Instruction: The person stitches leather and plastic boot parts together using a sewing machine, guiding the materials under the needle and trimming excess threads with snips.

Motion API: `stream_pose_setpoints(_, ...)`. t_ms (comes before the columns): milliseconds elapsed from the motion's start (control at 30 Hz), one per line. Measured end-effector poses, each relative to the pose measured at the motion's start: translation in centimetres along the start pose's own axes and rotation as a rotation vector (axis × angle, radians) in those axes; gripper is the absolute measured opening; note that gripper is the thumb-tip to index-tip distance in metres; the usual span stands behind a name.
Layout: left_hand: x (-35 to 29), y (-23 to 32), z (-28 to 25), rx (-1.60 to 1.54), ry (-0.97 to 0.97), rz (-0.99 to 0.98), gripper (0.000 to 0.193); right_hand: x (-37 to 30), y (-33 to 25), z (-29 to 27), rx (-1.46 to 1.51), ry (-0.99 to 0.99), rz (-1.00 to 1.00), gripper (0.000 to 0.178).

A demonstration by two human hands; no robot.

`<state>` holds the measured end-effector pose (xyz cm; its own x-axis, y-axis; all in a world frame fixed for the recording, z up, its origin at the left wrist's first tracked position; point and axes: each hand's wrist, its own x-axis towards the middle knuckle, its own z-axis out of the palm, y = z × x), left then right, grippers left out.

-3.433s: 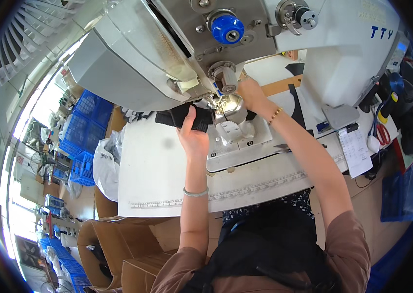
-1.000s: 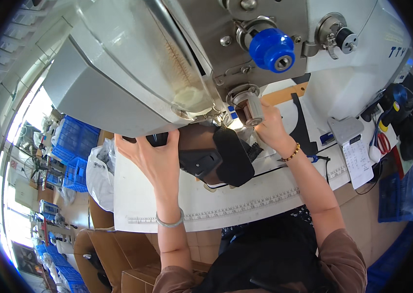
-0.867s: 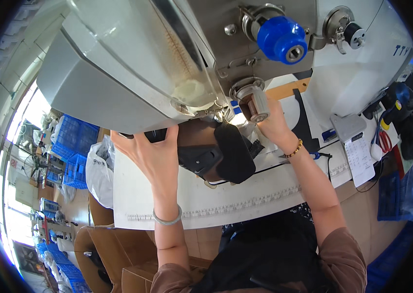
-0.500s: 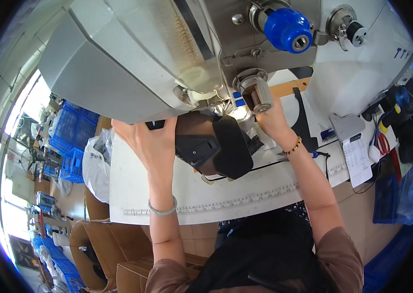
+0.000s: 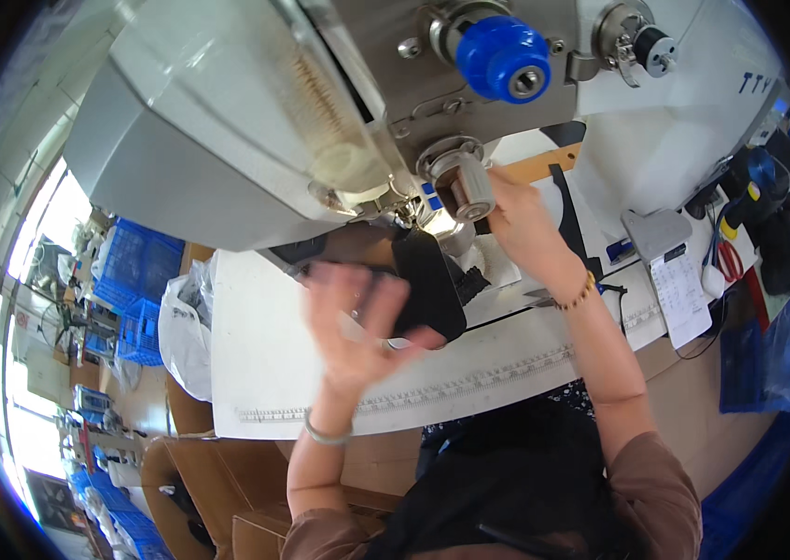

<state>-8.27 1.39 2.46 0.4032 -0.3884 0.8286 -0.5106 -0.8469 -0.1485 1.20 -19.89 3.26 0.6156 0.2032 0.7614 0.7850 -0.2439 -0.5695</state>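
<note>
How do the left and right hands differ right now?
The left hand is blurred, the right hand sharper. The left's fingers are spread before the black piece; the right's fingertips are hidden behind the grey cylinder. The left wrist wears a pale bangle, the right a beaded bracelet. Both hands are bare.

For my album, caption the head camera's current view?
Industrial sewing machine: spread, blurred left hand in front of a black workpiece, right hand partly behind a metal cylinder.
</note>
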Motion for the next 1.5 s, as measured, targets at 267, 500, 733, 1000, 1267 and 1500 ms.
stream_pose_setpoints(267, 1.3, 1.3, 1.2, 0.068, -0.169, 0.193, 0.046, -3.8, -3.8, -1.1, 0.164, -0.387, 0.387, 0.028)
stream_pose_setpoints(500, 2.3, 0.9, 0.5, -0.209, -0.035, 0.049, 0.032, -3.8, -3.3, 4.1, 0.588, -0.060, 0.519, 0.021)
stream_pose_setpoints(733, 1.4, 0.6, 0.3, -0.280, -0.057, 0.021, 0.040, -4.7, -3.0, 5.7, 0.955, 0.033, 0.544, 0.022)
stream_pose_setpoints(1000, 1.5, 2.1, -0.4, -0.252, -0.228, 0.018, 0.060, -5.2, -3.0, 5.2, 0.605, 0.020, 0.338, 0.013)
stream_pose_setpoints(1267, 1.5, 2.7, -0.5, -0.045, -0.312, 0.076, 0.061, -5.7, -3.4, 4.5, 0.638, 0.004, 0.414, 0.020)
stream_pose_setpoints(1500, 0.9, 4.5, 0.5, -0.016, -0.288, -0.016, 0.059, -5.3, -3.8, 3.9, 0.649, 0.000, 0.462, 0.025)
